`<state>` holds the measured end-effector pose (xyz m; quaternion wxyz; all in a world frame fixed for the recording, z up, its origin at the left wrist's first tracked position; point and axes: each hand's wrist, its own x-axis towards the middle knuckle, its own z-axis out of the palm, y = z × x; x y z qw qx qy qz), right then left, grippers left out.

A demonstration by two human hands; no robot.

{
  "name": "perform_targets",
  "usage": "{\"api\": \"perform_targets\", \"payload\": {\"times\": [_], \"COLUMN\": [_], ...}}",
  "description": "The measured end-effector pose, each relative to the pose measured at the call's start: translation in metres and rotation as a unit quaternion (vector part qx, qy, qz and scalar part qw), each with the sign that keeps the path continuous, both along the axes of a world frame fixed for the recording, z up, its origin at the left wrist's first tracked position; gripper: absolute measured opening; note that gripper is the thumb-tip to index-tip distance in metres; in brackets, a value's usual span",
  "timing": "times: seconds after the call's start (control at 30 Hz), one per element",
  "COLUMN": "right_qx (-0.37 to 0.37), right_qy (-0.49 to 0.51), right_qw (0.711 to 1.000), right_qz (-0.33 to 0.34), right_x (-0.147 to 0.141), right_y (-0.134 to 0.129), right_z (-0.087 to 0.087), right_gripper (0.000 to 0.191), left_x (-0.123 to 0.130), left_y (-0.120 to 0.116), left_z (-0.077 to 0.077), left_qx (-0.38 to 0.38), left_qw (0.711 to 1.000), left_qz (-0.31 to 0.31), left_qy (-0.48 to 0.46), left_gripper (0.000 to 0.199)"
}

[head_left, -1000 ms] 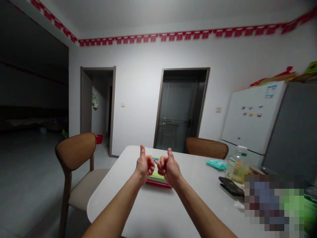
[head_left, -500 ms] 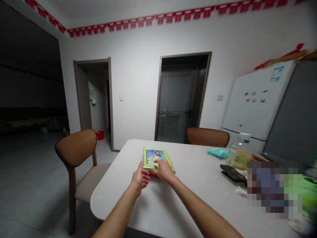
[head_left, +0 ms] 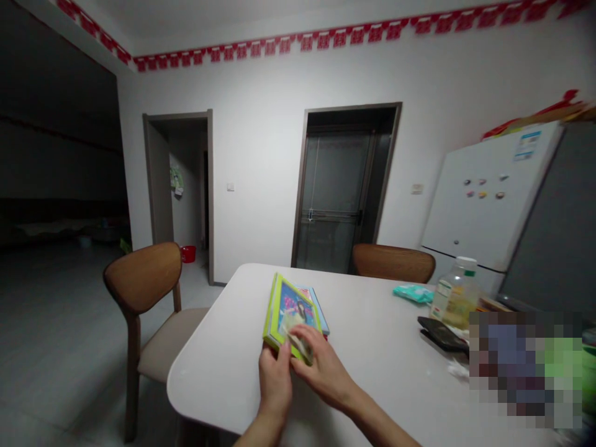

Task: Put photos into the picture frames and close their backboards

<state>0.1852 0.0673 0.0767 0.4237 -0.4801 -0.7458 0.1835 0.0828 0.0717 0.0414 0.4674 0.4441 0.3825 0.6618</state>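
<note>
A thick book (head_left: 298, 307) with a lime-green border and a picture of a figure on its cover is tilted up above the table. My left hand (head_left: 275, 372) is closed on its near left corner, thumb on top. My right hand (head_left: 321, 366) grips the near right corner, with fingers bent over the cover. Behind the raised book, another book (head_left: 320, 310) with a light-blue edge and some red lies on the table, mostly hidden.
On the white table (head_left: 372, 347), the right side holds a turquoise packet (head_left: 413, 293), a plastic bottle (head_left: 454, 295) and a black wallet-like item (head_left: 442, 335). Blurred-out things lie beyond them. Wooden chairs stand at the left (head_left: 144, 279) and far side (head_left: 395, 262).
The green-bordered book has been lifted and tilted off the lower one, which now shows behind it. My left hand has moved from beside it to grip its corner.
</note>
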Motion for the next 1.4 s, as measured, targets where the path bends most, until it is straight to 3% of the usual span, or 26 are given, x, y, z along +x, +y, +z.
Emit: {"api": "perform_targets", "payload": {"times": [0.07, 0.13, 0.2, 0.27, 0.3, 0.37, 0.5, 0.6, 0.77, 0.87, 1.03, 1.13, 1.23, 1.3, 1.4], "right_qx": [-0.066, -0.123, -0.154, -0.174, -0.187, -0.218, -0.256, -0.260, -0.221, -0.167, -0.124, -0.112, -0.084, -0.073, -0.087], "right_qy": [0.174, 0.334, 0.439, 0.485, 0.492, 0.490, 0.462, 0.423, 0.216, 0.039, -0.133, -0.177, -0.193, -0.204, -0.224], "right_qw": [0.982, 0.934, 0.885, 0.857, 0.850, 0.844, 0.848, 0.866, 0.945, 0.973, 0.961, 0.954, 0.958, 0.962, 0.962], "right_qz": [0.028, 0.031, 0.028, 0.019, 0.009, -0.018, -0.050, -0.052, -0.106, -0.155, -0.209, -0.213, -0.193, -0.166, -0.132], "right_x": [0.001, 0.003, 0.006, 0.009, 0.011, 0.014, 0.021, 0.029, 0.050, 0.058, 0.057, 0.054, 0.055, 0.055, 0.051], "right_y": [-0.014, -0.028, -0.042, -0.053, -0.058, -0.065, -0.068, -0.058, -0.030, -0.021, -0.020, -0.023, -0.024, -0.023, -0.020], "right_z": [0.011, 0.019, 0.022, 0.018, 0.014, 0.003, -0.022, -0.040, -0.065, -0.075, -0.080, -0.080, -0.078, -0.075, -0.069], "right_gripper": [0.050, 0.056, 0.059, 0.066, 0.070, 0.077, 0.077, 0.080, 0.068, 0.054, 0.049, 0.046, 0.041, 0.038, 0.030], "left_x": [-0.005, -0.013, -0.019, -0.022, -0.021, -0.018, -0.008, -0.004, 0.008, 0.017, 0.021, 0.005, -0.027, -0.051, -0.076], "left_y": [-0.022, -0.042, -0.057, -0.066, -0.069, -0.073, -0.078, -0.079, -0.078, -0.076, -0.075, -0.076, -0.077, -0.077, -0.074], "left_z": [0.006, 0.010, 0.009, 0.002, -0.004, -0.018, -0.041, -0.044, -0.046, -0.057, -0.066, -0.058, -0.048, -0.045, -0.049], "left_qx": [0.072, 0.176, 0.317, 0.433, 0.466, 0.473, 0.447, 0.447, 0.431, 0.430, 0.407, 0.344, 0.244, 0.185, 0.157], "left_qw": [0.990, 0.955, 0.886, 0.801, 0.767, 0.735, 0.720, 0.685, 0.631, 0.622, 0.622, 0.654, 0.693, 0.720, 0.753], "left_qz": [0.028, 0.033, 0.025, 0.022, 0.025, 0.044, 0.041, 0.001, 0.008, 0.024, 0.008, -0.055, -0.089, -0.085, -0.108], "left_qy": [0.120, 0.235, 0.337, 0.413, 0.441, 0.484, 0.529, 0.575, 0.645, 0.654, 0.669, 0.672, 0.672, 0.663, 0.630], "left_gripper": [0.035, 0.037, 0.044, 0.052, 0.055, 0.055, 0.045, 0.039, 0.030, 0.029, 0.029, 0.034, 0.048, 0.042, 0.031]}}
